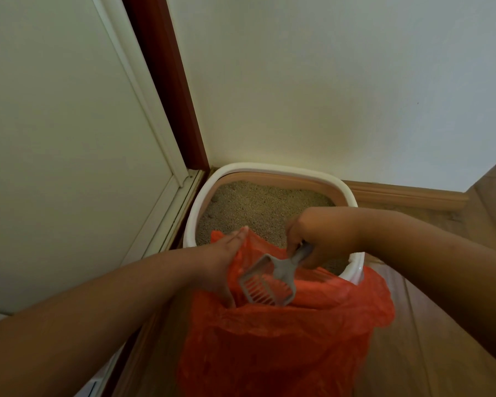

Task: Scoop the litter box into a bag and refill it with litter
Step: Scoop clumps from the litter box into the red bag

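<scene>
Holding a grey slotted scoop [265, 277] by its handle, the right hand [315, 239] tilts it into the crinkled orange bag [284, 339]. Left hand [224, 262] pinches the bag's rim beside the white litter box [269, 170].

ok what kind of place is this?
Probably a home, in a room corner: a white-rimmed litter box sits on wood flooring against a plain wall, beside a door with a dark red frame.

The right hand [318, 233] grips the handle of a grey slotted litter scoop [272, 277], its head tilted down into the open mouth of an orange plastic bag [284, 339]. The left hand [226, 259] holds the bag's left edge. Just beyond, a white-rimmed litter box [258, 170] of beige litter [255, 207] sits in the far corner against the wall.
</scene>
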The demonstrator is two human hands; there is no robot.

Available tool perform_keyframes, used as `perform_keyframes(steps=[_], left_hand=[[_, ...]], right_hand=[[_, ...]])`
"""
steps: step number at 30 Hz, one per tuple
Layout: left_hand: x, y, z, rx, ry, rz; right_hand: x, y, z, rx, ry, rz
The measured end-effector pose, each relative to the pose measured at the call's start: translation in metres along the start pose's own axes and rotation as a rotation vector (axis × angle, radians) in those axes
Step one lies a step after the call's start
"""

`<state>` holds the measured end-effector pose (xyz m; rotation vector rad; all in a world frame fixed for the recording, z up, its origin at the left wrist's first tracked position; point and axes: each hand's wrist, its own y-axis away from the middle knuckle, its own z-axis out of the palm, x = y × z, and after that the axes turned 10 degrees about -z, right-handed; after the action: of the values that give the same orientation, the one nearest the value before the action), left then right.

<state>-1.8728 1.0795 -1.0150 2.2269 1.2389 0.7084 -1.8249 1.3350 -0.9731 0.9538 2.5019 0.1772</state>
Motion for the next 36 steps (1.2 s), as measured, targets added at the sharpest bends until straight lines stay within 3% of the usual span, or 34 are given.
perform_keyframes(steps=[6, 13, 18, 24, 30, 33, 36], left_hand=[[-0.004, -0.003, 0.000, 0.017, 0.007, -0.025], [-0.011, -0.009, 0.002, 0.030, -0.005, -0.072], [-0.007, -0.008, 0.001, 0.028, -0.040, -0.069], [0.002, -0.002, -0.004, 0.052, -0.070, -0.047], [-0.003, -0.001, -0.003, 0.052, -0.048, -0.043], [-0.004, 0.000, -0.004, 0.046, -0.050, -0.046], [-0.005, 0.000, -0.003, 0.042, -0.046, -0.045]], right_hand=[[0.017, 0.022, -0.018, 0.081, -0.157, 0.157], [0.055, 0.049, -0.034, 0.202, -0.163, 0.508], [0.066, 0.029, -0.007, -0.003, 0.146, 0.705], [0.054, -0.002, 0.008, -0.243, 0.175, 0.863], [0.067, -0.010, 0.020, -0.284, 0.146, 0.964], [0.080, -0.005, 0.039, -0.150, 0.212, 0.915], [0.083, -0.006, 0.039, -0.364, 0.135, 0.956]])
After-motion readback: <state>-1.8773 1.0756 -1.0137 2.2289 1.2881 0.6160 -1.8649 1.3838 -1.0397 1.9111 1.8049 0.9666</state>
